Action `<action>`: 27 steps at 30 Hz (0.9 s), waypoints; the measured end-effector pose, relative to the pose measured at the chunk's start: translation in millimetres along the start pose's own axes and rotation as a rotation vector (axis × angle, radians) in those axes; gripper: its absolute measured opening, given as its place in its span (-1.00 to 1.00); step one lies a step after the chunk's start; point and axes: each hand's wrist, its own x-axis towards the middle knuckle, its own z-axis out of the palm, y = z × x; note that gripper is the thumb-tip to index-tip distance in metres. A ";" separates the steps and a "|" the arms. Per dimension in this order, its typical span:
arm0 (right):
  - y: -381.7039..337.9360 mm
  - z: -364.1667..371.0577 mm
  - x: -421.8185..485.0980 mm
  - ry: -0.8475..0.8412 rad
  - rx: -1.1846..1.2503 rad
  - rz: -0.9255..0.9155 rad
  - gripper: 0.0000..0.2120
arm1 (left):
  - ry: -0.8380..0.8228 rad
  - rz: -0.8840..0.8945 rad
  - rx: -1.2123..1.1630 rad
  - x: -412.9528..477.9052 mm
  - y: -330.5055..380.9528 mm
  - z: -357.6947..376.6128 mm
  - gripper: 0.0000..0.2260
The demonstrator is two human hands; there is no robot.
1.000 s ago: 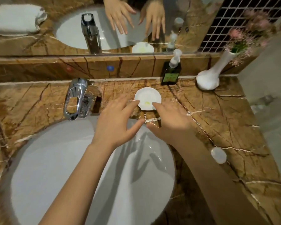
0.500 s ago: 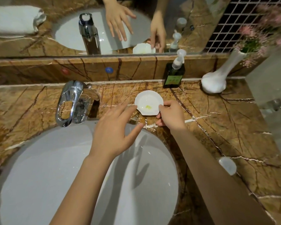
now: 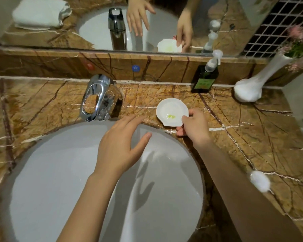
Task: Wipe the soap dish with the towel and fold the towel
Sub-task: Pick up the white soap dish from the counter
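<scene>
Soap dish: a small white shell-shaped ceramic soap dish (image 3: 171,110) sits at the back rim of the basin on the counter, right of the tap; a small yellow-green smear of soap lies in its bowl.
Right hand: the right hand (image 3: 194,127) pinches the dish's near right edge, thumb on the rim above and fingers curled beneath; whether the dish is lifted off the counter or resting on it cannot be told.
Left hand: the left hand (image 3: 120,147) hovers over the basin with fingers spread and loosely extended, holding nothing, fingertips near the dish but apart from it.
Towel: a folded white towel (image 3: 38,13) shows only as a reflection in the mirror, at the upper left; it lies on brown marble there.
Counter: a brown marble counter with white veins (image 3: 252,137) surrounds the basin.
Basin: a round white sink basin (image 3: 59,180) fills the lower left, under both forearms.
Tap: a chrome lever tap (image 3: 99,98) stands at the back of the basin, left of the dish.
Soap bottle: a dark green pump bottle with a white pump head (image 3: 205,77) stands against the back ledge, just behind the dish.
Vase: a white long-necked vase (image 3: 250,89) with pink flowers stands at the far right against the ledge.
Small item: a blurred white oval object (image 3: 260,181) lies on the counter near the right forearm; what it is cannot be told.
</scene>
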 end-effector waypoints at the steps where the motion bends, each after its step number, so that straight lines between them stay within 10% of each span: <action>1: 0.0 1.7 -6.6 -0.002 -0.001 -0.013 -0.81 | 0.008 -0.006 -0.007 -5.3 -3.0 -3.5 -0.54; 17: 48.0 100.1 -156.4 -0.093 -0.120 -0.085 -0.81 | -0.057 -0.138 0.167 -127.4 -106.1 -51.0 -0.44; 27: 43.2 118.6 -190.6 0.093 -0.695 -0.724 -0.92 | -0.080 -0.172 0.158 -160.9 -144.5 -63.9 -0.48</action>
